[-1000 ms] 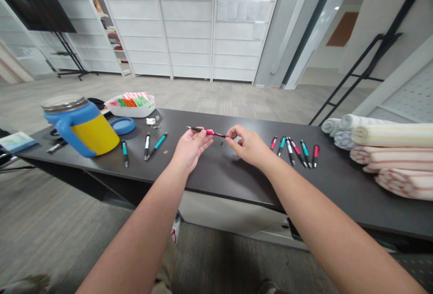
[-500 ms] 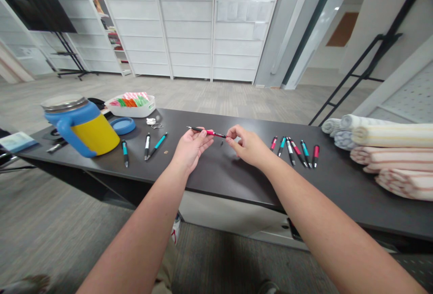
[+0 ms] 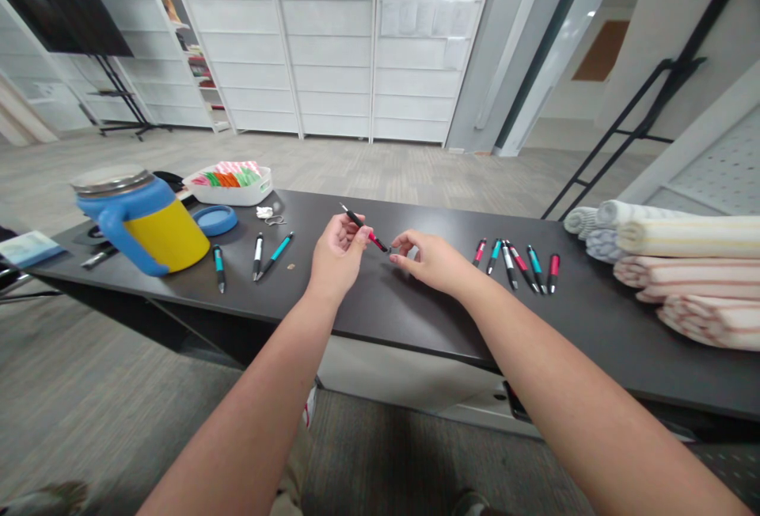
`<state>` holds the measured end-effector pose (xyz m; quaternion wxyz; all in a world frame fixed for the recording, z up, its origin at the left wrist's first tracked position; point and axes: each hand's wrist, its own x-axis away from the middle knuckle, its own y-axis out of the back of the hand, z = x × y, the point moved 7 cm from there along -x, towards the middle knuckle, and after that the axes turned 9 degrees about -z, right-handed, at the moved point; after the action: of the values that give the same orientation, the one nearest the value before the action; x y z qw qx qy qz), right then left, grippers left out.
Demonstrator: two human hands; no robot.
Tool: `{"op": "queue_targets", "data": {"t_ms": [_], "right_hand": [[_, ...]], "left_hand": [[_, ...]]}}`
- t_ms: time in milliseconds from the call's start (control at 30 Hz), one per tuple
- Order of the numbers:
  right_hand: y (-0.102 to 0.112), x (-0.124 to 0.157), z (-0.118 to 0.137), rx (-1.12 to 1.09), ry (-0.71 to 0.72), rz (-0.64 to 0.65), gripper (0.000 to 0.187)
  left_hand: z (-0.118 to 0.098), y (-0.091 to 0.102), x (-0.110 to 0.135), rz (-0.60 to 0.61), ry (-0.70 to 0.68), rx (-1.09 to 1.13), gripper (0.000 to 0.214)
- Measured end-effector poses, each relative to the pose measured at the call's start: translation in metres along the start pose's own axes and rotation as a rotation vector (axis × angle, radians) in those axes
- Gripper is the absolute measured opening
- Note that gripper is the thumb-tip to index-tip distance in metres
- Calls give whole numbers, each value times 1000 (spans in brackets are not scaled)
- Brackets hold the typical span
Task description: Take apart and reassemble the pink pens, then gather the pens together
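A pink-and-black pen (image 3: 363, 229) was pinched between the thumb and fingertips of the left hand (image 3: 338, 256), slanting down to the right above the dark tabletop (image 3: 416, 314). The right hand (image 3: 431, 261) held nothing; it was relaxed and half open, its fingertips (image 3: 399, 239) just apart from the pen's lower tip. Nine more pens lay on the table. Right of the held pen were six pens (image 3: 515, 267) in a close row, and left of it were three pens (image 3: 257, 256), spaced more loosely. Farther left stood one blue-and-yellow mug (image 3: 169, 235), with one round blue lid (image 3: 214, 220) and one white tray (image 3: 229, 191) of colored items. Far right of the held pen lay about six rolled towels (image 3: 670, 271), though their overlap made an exact count uncertain.
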<state>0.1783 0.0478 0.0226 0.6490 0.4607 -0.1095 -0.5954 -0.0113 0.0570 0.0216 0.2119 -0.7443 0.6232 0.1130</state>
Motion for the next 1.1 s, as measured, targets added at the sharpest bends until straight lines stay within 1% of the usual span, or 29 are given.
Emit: {"op": "queue_targets", "data": {"t_ms": [133, 267, 433, 533, 700, 800, 867, 933, 1033, 1100], "right_hand": [[-3, 0, 4, -24, 11, 39, 20], [-5, 0, 8, -48, 10, 45, 20], [-5, 0, 8, -52, 11, 19, 23], [-3, 0, 10, -47, 47, 1, 22], [0, 0, 15, -4, 114, 11, 23], [3, -1, 11, 20, 77, -16, 20], [6, -2, 4, 46, 42, -67, 18], [5, -4, -1, 73, 42, -101, 23], [-3, -7, -4, 123, 79, -75, 34], [-11, -9, -4, 166, 97, -39, 34]], "left_hand": [[3, -2, 0, 22, 21, 49, 33], [5, -2, -1, 22, 45, 89, 34], [7, -1, -2, 12, 67, 108, 34], [8, 1, -3, -4, 78, 121, 35], [11, 3, -3, -37, 113, 113, 37], [13, 5, -4, -59, 126, 67, 38], [13, 8, -4, -74, 104, 11, 37], [8, 9, -4, -73, 51, -66, 34], [-4, 5, 2, -28, -70, -232, 32], [-14, -1, 7, 21, -193, -369, 31]]}}
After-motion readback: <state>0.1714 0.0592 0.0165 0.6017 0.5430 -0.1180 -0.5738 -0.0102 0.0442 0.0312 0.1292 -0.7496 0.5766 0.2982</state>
